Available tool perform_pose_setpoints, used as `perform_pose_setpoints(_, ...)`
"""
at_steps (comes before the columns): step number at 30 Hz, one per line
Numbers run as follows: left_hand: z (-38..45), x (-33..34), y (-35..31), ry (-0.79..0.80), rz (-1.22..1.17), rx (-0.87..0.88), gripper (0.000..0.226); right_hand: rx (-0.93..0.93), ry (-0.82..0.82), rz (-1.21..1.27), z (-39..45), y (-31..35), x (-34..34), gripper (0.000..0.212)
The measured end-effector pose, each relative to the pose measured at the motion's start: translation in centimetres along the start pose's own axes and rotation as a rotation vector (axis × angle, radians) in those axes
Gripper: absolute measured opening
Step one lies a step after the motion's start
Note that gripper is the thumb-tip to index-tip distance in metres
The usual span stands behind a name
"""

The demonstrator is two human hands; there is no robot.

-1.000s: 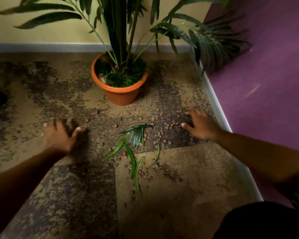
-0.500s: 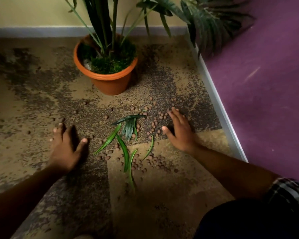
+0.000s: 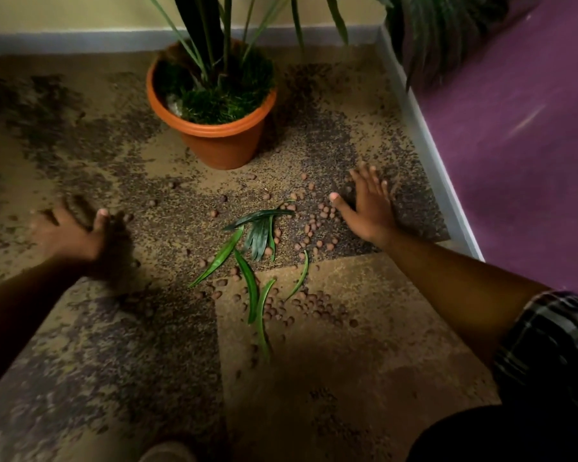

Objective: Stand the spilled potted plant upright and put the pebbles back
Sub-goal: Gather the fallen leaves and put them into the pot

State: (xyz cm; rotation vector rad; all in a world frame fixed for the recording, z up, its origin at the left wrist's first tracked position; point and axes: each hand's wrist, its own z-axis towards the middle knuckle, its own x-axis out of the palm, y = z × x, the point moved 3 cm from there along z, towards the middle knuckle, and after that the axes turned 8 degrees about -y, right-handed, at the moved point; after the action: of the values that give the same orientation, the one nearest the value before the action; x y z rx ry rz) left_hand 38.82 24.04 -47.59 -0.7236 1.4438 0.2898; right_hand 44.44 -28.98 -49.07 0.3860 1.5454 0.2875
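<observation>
The orange pot (image 3: 221,141) stands upright on the carpet near the back wall, with its palm-like plant (image 3: 214,45) rising out of the top of the view and green moss around the stems. Several small brown pebbles (image 3: 309,225) lie scattered on the carpet in front of the pot, with another cluster (image 3: 309,303) closer to me. Broken green leaves (image 3: 254,238) lie among them. My right hand (image 3: 369,205) is flat on the carpet, fingers spread, just right of the pebbles. My left hand (image 3: 69,233) is low over the carpet at the left, fingers spread and blurred.
A grey skirting board (image 3: 427,141) runs along the purple wall (image 3: 514,128) at the right and along the yellow wall behind the pot. Plant fronds (image 3: 424,31) overhang the corner. My knee (image 3: 501,435) is at the bottom right.
My right hand has slid outward to the right edge of the pebbles. My left hand has moved outward to the left and is motion-blurred. The pot has not moved.
</observation>
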Motion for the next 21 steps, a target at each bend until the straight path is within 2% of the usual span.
perform_pose_setpoints(3, -1.9, 1.3, -0.9, 0.097, -0.008, 0.074, 0.093, -0.190, 0.018, 0.054, -2.5, 2.7, 1.2, 0.079)
perform_pose_setpoints(7, -6.4, 1.8, -3.0, 0.071, -0.151, 0.253, 0.083, -0.429, -0.027, 0.213, -6.9, 5.3, 1.6, 0.053)
perform_pose_setpoints(9, -8.6, 1.7, -4.1, 0.077, -0.177, 0.453, 0.080, -0.518, -0.037, 0.334, -8.1, 5.9, 1.3, 0.042)
perform_pose_setpoints(11, -10.3, 1.7, -4.9, 0.082, -0.147, 0.654, 0.077, -0.509, -0.129, 0.341, -7.9, 5.7, 0.4, 0.035)
perform_pose_setpoints(13, -11.1, 1.6, -5.1, 0.082, -0.138, 0.696, 0.078, -0.338, -0.238, 0.232, -6.6, 4.7, -0.6, 0.038)
perform_pose_setpoints(14, -11.2, 1.4, -4.9, 0.061, -0.143, 0.667, 0.079, -0.226, -0.228, 0.156, -6.0, 4.1, -0.7, 0.046)
perform_pose_setpoints(16, -11.3, 1.2, -4.7, 0.028, -0.173, 0.564, 0.079, -0.107, -0.073, 0.020, -5.7, 3.5, 0.0, 0.070)
perform_pose_setpoints(17, -11.4, 1.2, -4.5, 0.038, -0.187, 0.510, 0.079, -0.129, -0.008, -0.026, -6.0, 3.6, 0.7, 0.078)
perform_pose_setpoints(19, -12.6, 1.6, -4.6, 0.098, -0.176, 0.464, 0.078, -0.256, 0.037, -0.034, -7.6, 4.8, 2.1, 0.079)
perform_pose_setpoints(21, -14.5, 2.2, -5.4, 0.147, -0.136, 0.524, 0.076, -0.358, 0.037, 0.038, -9.4, 6.6, 2.9, 0.075)
